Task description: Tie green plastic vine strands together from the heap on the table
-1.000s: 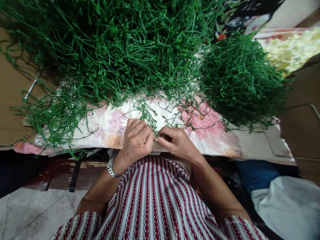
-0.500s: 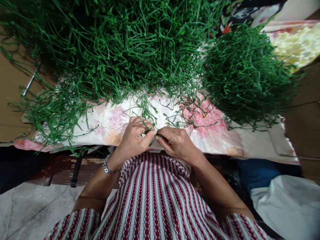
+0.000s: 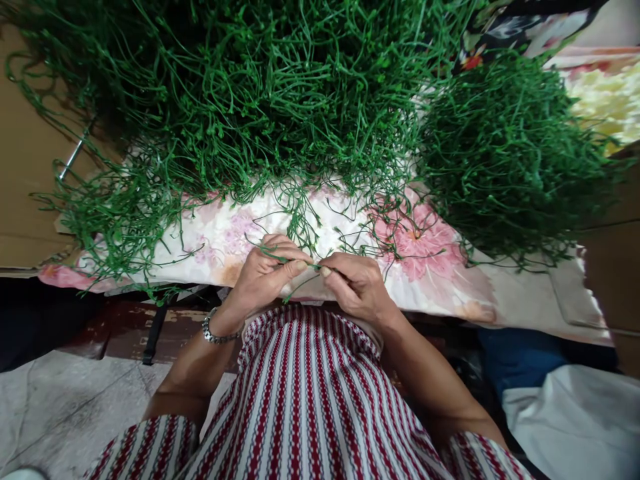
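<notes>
My left hand [image 3: 266, 273], with a metal bracelet on its wrist, pinches a thin green plastic stem [image 3: 296, 289] between thumb and forefinger. One end of the stem droops below the fingers, and another part sticks out over the knuckles. Close beside it, my right hand [image 3: 358, 283] has its thumb and forefinger closed on the stem's tip; a short green bit shows between the two hands. Just beyond the fingers, several loose green stems [image 3: 304, 220] lie on the floral cloth [image 3: 220, 237].
A huge heap of green stems [image 3: 280, 87] fills the far side. To the right stands a smaller heap [image 3: 515, 160], with pale yellow petals [image 3: 607, 100] behind it. More stems [image 3: 120, 233] hang over the cloth's left edge. A metal rod [image 3: 75, 155] leans by cardboard [image 3: 25, 200].
My hands have drawn slightly apart, and a bit of the stem now shows between their fingertips. One stem end now droops below my left fingers. The whole view has shifted a little.
</notes>
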A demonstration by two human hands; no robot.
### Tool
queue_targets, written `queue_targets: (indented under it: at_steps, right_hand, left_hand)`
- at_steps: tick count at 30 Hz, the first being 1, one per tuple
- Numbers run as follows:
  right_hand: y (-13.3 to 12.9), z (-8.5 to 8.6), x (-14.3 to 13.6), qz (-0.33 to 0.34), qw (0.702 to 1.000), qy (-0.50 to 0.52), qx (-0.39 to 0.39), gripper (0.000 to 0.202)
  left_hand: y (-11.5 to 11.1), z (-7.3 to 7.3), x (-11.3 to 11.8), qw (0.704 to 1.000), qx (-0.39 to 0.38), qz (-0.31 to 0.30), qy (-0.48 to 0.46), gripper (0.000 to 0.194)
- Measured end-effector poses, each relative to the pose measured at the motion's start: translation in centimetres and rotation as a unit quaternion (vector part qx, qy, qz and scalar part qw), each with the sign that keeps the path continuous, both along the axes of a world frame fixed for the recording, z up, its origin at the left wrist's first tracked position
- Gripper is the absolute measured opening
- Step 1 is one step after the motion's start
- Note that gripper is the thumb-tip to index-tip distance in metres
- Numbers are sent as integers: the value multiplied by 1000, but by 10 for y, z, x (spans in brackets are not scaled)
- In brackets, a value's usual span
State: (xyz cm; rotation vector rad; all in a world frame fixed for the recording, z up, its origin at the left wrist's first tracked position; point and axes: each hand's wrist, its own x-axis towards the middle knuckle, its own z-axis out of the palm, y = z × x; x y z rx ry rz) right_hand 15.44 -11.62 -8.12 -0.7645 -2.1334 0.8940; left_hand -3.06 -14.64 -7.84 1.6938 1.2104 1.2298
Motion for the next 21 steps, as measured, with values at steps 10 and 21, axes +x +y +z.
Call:
queue_targets:
  at_steps: [10, 21]
  right_hand:
    - [-11, -13, -21, -107, 876, 264, -389, 16]
    - [-13, -5, -16, -61, 867, 243, -430, 24]
  left_hand:
    - [-1, -10, 6, 992, 67, -7, -104, 22]
    - [-4, -11, 11, 983, -33, 111, -142, 11]
